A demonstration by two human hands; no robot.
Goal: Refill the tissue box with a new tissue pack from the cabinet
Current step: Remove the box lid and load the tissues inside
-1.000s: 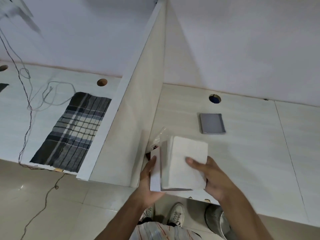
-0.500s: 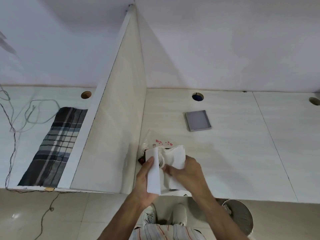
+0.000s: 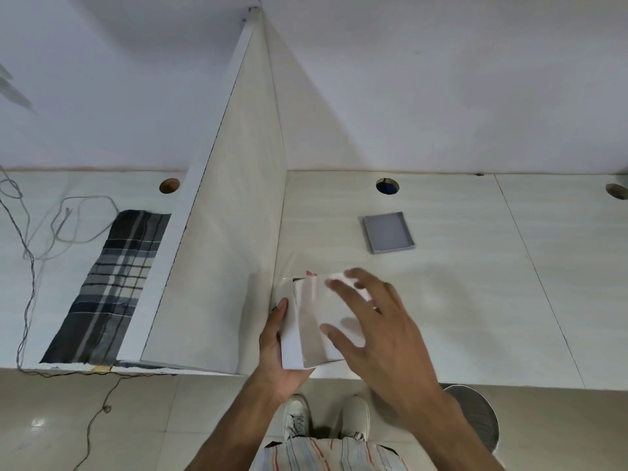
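A white tissue box (image 3: 311,321) stands at the front edge of the pale desk (image 3: 475,300), close to the upright divider panel. My left hand (image 3: 277,355) grips its left side and bottom corner. Above the box's right half hovers my right hand (image 3: 377,331), fingers spread, blurred, holding nothing. A clear plastic wrapper with red marks (image 3: 302,268) lies crumpled just behind the box. The tissues themselves are hidden from view.
A grey square lid (image 3: 388,232) lies on the desk behind the box, near a round cable hole (image 3: 387,186). The divider panel (image 3: 231,232) walls off the left bay with a plaid cloth (image 3: 112,287) and loose wires (image 3: 68,215). A metal bin (image 3: 475,416) stands below right.
My right hand, which was pressing the white tissues into the box, has come off and opened above it. The tissues are no longer seen. The left hand keeps its hold.
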